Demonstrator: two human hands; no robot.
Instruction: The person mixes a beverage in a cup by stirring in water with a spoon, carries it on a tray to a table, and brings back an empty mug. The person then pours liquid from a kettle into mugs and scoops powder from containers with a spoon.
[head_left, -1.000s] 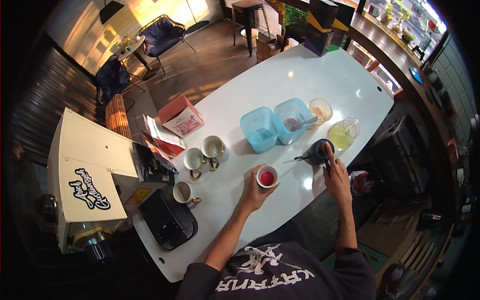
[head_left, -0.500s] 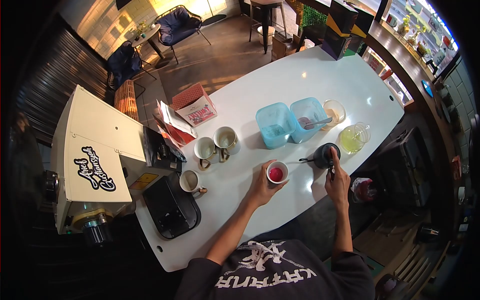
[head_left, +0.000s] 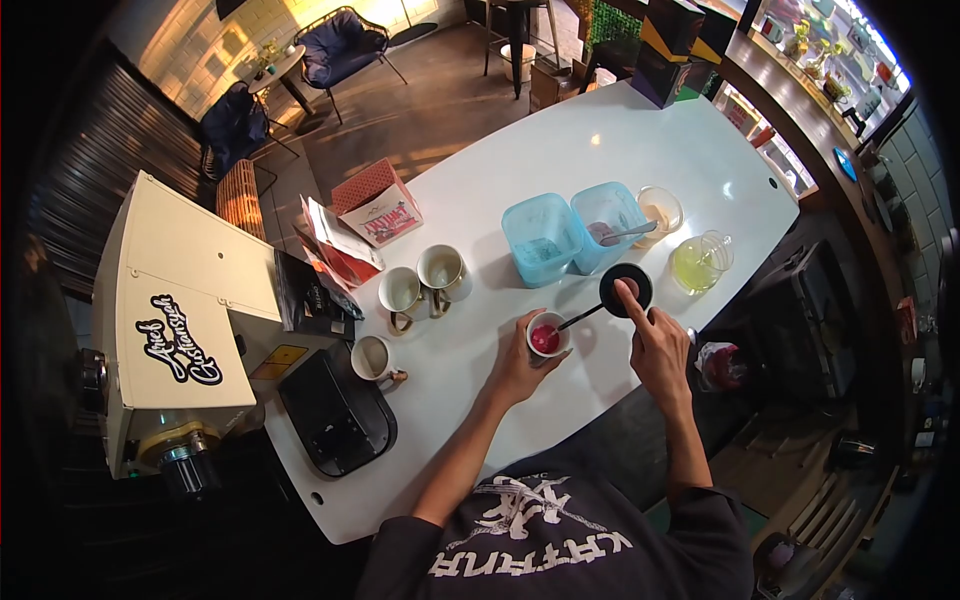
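My left hand [head_left: 522, 365] is wrapped around a white cup [head_left: 565, 346] with bright pink-red contents in its bottom. A black gooseneck kettle [head_left: 638, 305] is in my right hand [head_left: 658, 350], with one finger stretched onto its lid. The kettle is tipped toward the cup, and the tip of its thin spout is at the cup's rim. Whether liquid is flowing is too small to make out. Beyond the kettle stand two light-blue plastic containers [head_left: 540, 262]; a spoon [head_left: 632, 231] rests in the right-hand one.
Right of the containers are a jar with pale contents [head_left: 660, 212] and a glass server of yellow-green liquid [head_left: 697, 266]. Several mugs [head_left: 441, 272] stand left of my hands, near a black tray [head_left: 338, 412] and a cream grinder [head_left: 180, 300]. Red-and-white packaging [head_left: 385, 212] lies at the table's far-left edge.
The kettle has been raised and moved left, its spout now reaching the cup. My left hand still grips the cup in nearly the same place. The whole view has shifted slightly.
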